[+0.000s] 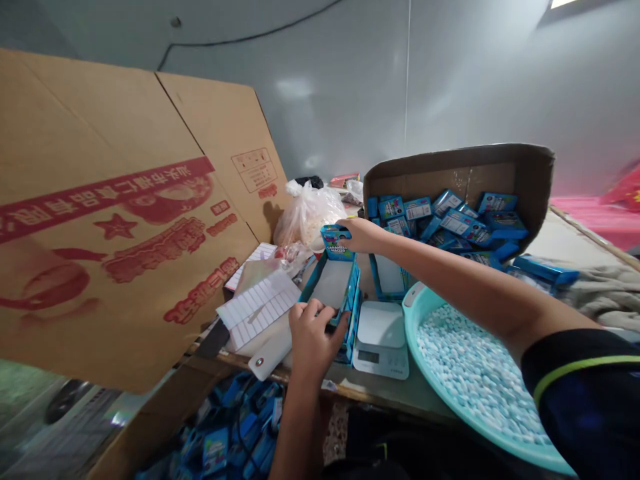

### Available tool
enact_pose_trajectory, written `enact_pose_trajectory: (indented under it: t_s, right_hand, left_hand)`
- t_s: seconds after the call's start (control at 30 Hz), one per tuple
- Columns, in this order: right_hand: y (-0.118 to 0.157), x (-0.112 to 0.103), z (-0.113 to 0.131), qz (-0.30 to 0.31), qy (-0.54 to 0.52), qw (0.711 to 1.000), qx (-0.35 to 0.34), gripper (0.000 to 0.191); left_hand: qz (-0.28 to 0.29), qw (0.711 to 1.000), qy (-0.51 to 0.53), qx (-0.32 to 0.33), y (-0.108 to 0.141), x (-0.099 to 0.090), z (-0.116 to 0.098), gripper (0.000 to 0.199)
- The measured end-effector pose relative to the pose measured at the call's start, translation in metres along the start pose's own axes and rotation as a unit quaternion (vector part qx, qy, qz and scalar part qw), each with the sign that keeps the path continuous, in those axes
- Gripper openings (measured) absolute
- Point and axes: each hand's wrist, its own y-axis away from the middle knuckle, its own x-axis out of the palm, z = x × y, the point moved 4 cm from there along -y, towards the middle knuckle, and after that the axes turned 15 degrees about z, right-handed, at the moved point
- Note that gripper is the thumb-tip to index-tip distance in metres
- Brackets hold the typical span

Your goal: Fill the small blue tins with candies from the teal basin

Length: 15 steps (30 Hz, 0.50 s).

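A blue display box [330, 283] with a printed header card [336, 244] tops a stack of similar boxes on the table. My right hand [361, 236] is closed on the header card at the box's far end. At the near end, my left hand [316, 333] has its fingers bent over the box's front edge, gripping it. A white scale [381, 340] sits just right of the stack. Behind the scale, another blue box [390, 277] lies partly hidden by my right forearm. A turquoise basin [453, 393] of pale blue and white candies stands at the right.
A tilted carton [457, 157] holds many small blue packets. A large cardboard box [120, 200] rises at the left. Lined papers [260, 307], a white-handled tool [270, 357] and plastic bags [313, 213] lie near the stack. More blue packets [240, 433] fill a box below the table.
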Motion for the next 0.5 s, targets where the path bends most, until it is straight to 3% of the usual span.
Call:
enact_pose_trajectory:
  t_s: [0.13, 0.23, 0.37, 0.5]
  right_hand:
    - [0.004, -0.004, -0.022, 0.003, -0.086, 0.996, -0.011, 0.069]
    - [0.022, -0.017, -0.068, 0.038, -0.058, 0.994, 0.08, 0.052]
    - [0.083, -0.031, -0.156, 0.1, 0.016, 0.956, 0.275, 0.035]
    - [0.162, -0.017, -0.219, 0.109, 0.02, 0.907, 0.407, 0.036]
  left_hand:
    - [-0.022, 1.0, 0.009, -0.001, -0.002, 0.0, 0.0, 0.027]
    - [-0.052, 0.998, 0.008, 0.022, -0.002, 0.003, 0.003, 0.021]
    - [-0.121, 0.991, -0.006, 0.048, 0.0, 0.009, 0.012, 0.022]
    - [-0.161, 0.982, -0.018, 0.092, -0.002, 0.014, 0.017, 0.026]
